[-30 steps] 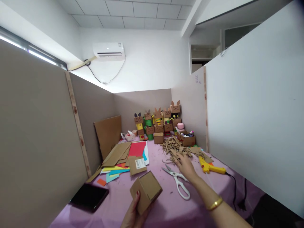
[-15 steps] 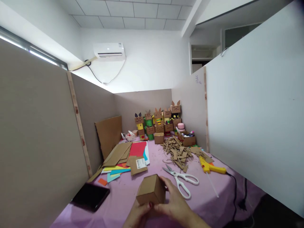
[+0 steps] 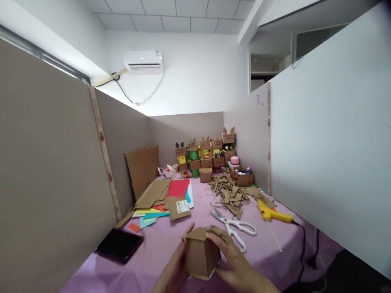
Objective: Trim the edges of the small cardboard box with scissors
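Observation:
A small brown cardboard box [image 3: 197, 256] is held between both hands near the table's front edge, tilted, with a pale edge along its bottom. My left hand [image 3: 177, 262] presses on its left side, fingers pointing up along it. On the right, my right hand [image 3: 230, 256] grips the box, fingertips on its top corner and thumb low by the bottom edge. White-handled scissors [image 3: 233, 228] lie spread just beyond my right hand.
The pink-clothed table [image 3: 152, 272] holds a black tablet [image 3: 119, 245], coloured paper and cardboard [image 3: 154, 195], cardboard scraps [image 3: 229, 193], a yellow glue gun [image 3: 275, 215] with a cord, and several cardboard animal figures [image 3: 206, 156] at the back.
The box has turned in the hands and now shows a taller front face. My left hand has moved from below the box to its left side. The view has shifted slightly.

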A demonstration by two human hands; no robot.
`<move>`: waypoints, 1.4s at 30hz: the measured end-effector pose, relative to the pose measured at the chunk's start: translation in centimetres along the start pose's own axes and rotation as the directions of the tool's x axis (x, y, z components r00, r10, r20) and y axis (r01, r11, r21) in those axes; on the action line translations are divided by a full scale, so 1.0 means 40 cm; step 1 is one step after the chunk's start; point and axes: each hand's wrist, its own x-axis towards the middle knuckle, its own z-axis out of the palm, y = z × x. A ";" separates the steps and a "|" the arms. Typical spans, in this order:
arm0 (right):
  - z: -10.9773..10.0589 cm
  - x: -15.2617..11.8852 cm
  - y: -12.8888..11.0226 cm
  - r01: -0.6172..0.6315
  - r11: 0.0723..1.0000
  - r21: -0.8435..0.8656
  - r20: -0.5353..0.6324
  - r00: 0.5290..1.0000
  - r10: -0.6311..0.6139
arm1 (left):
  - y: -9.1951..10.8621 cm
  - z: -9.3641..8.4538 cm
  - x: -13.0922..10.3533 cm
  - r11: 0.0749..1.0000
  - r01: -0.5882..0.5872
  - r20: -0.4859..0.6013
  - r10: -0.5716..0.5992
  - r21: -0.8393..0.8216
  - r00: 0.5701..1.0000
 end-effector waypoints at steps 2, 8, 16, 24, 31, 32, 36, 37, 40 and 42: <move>0.009 -0.008 0.011 -0.023 1.000 0.013 -0.035 0.999 0.023 | -0.009 0.014 0.002 0.996 -0.045 -0.067 0.050 0.072 0.997; 0.048 -0.028 0.080 -0.291 0.944 0.155 -0.300 0.896 0.326 | -0.028 0.017 0.039 0.907 -0.356 -0.151 0.394 0.226 0.907; 0.118 -0.018 0.081 -0.218 0.934 0.283 -0.317 0.898 0.305 | -0.041 -0.032 0.072 0.791 -0.421 -0.039 0.486 0.443 0.873; 0.105 0.002 0.090 -0.278 0.860 0.427 -0.161 0.913 0.375 | -0.019 -0.018 0.047 0.859 -0.271 -0.029 0.314 0.435 0.949; 0.095 0.006 0.075 -0.224 0.856 0.466 -0.177 0.925 0.338 | -0.006 -0.014 0.030 0.965 -0.173 -0.034 0.184 0.198 0.982; 0.098 0.004 0.072 -0.231 0.869 0.439 -0.218 0.911 0.352 | -0.008 -0.016 0.035 0.957 -0.189 -0.044 0.203 0.220 0.978; 0.123 -0.003 0.076 -0.313 0.911 0.268 -0.357 0.846 0.396 | -0.032 -0.024 0.055 0.844 -0.329 -0.109 0.408 0.423 0.907; 0.131 -0.004 0.079 -0.336 0.916 0.221 -0.383 0.834 0.398 | -0.041 -0.022 0.056 0.793 -0.368 -0.117 0.476 0.486 0.871; 0.146 -0.009 0.089 -0.339 0.932 0.130 -0.416 0.834 0.362 | -0.062 0.006 0.047 0.593 -0.416 -0.105 0.650 0.690 0.752; 0.146 -0.012 0.093 -0.309 0.942 0.127 -0.399 0.854 0.334 | -0.067 0.033 0.036 0.529 -0.344 -0.102 0.643 0.776 0.759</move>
